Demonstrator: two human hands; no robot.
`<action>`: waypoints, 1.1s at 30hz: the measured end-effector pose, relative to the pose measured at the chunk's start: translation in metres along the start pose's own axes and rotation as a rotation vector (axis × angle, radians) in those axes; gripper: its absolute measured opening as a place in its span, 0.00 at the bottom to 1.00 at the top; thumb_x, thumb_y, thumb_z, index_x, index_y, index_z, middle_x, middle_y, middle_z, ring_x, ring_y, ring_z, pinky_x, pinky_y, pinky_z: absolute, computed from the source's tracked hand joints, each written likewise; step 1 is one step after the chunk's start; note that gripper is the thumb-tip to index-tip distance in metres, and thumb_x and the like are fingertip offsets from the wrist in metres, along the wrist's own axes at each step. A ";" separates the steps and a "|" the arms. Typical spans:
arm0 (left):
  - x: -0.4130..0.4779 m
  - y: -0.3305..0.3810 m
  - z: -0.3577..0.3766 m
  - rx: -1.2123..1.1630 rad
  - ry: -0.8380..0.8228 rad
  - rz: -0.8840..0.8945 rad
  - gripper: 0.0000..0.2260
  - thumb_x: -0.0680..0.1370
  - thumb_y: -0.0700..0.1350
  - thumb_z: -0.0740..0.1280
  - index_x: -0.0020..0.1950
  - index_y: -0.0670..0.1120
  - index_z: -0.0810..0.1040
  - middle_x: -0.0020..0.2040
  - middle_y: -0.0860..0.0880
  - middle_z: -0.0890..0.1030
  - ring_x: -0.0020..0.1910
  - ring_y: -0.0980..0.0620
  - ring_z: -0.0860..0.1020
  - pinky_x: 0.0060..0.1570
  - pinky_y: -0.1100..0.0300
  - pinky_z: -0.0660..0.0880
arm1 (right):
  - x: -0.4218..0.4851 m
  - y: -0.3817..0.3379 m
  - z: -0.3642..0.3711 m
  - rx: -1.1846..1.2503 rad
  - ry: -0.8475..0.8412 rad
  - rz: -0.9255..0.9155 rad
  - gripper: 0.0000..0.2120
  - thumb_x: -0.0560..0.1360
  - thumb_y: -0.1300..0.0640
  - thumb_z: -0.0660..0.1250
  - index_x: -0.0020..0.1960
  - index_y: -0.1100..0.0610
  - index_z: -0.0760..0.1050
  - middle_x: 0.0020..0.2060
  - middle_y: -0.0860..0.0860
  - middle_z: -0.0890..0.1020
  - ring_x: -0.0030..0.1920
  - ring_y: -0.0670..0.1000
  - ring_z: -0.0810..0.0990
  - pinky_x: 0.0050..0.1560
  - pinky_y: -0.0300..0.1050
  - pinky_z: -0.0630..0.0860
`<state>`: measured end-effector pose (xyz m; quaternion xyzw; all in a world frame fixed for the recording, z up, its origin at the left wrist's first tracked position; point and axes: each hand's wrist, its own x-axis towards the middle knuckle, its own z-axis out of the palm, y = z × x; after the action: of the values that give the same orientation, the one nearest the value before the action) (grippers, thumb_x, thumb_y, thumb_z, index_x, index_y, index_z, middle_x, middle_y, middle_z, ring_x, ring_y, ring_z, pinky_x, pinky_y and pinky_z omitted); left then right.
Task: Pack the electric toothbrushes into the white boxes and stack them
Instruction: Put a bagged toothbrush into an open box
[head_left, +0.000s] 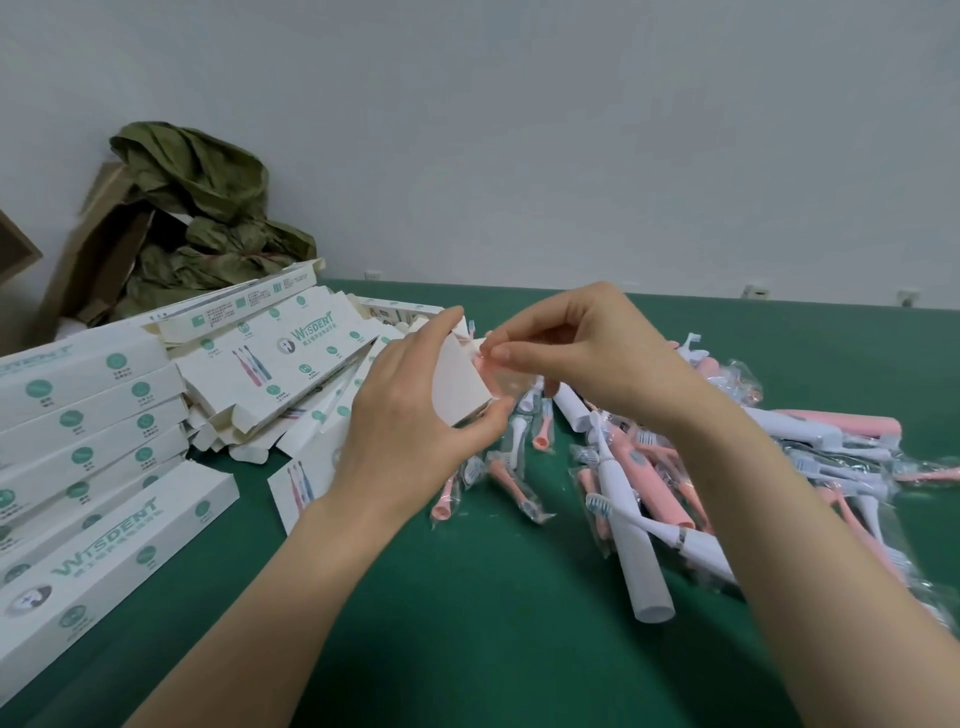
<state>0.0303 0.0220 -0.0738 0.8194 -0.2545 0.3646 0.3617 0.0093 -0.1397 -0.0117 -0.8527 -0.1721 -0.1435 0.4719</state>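
My left hand (410, 410) grips a white box (460, 379) end-on above the green table, its open end facing right. My right hand (582, 348) pinches a clear plastic packet with a pink brush head (501, 371) at the box's opening. A heap of white and pink electric toothbrushes (639, 530) and bagged brush heads (514, 478) lies to the right under my right forearm. Closed white boxes (88, 415) are stacked at the left, and one more closed box (119, 561) lies in front of them.
A jumble of flat and open white boxes (280, 353) lies behind my left hand. A brown carton with crumpled green paper (192, 208) stands at the back left against the wall. The green table surface (467, 623) stretches between my forearms.
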 end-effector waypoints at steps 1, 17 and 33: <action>-0.001 0.001 0.001 -0.002 -0.010 0.008 0.31 0.67 0.50 0.75 0.67 0.42 0.72 0.57 0.46 0.78 0.56 0.55 0.70 0.56 0.78 0.56 | 0.001 0.000 0.002 -0.059 0.030 -0.003 0.02 0.71 0.58 0.73 0.41 0.51 0.84 0.34 0.45 0.85 0.34 0.41 0.80 0.33 0.32 0.74; 0.002 0.002 -0.004 -0.037 0.118 -0.042 0.32 0.67 0.49 0.77 0.67 0.41 0.72 0.58 0.47 0.78 0.57 0.56 0.70 0.57 0.83 0.54 | 0.005 0.001 0.027 0.503 0.399 0.046 0.05 0.72 0.62 0.71 0.46 0.60 0.75 0.44 0.58 0.82 0.40 0.51 0.84 0.45 0.41 0.80; 0.000 0.005 -0.003 -0.052 0.155 -0.003 0.31 0.67 0.55 0.66 0.67 0.41 0.71 0.57 0.48 0.77 0.57 0.54 0.71 0.58 0.80 0.57 | -0.003 -0.006 0.039 -0.245 0.159 -0.212 0.07 0.76 0.60 0.66 0.50 0.55 0.82 0.42 0.43 0.72 0.42 0.38 0.71 0.45 0.26 0.64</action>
<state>0.0260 0.0210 -0.0707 0.7794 -0.2340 0.4199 0.4019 0.0078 -0.1035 -0.0286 -0.8668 -0.2041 -0.2793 0.3591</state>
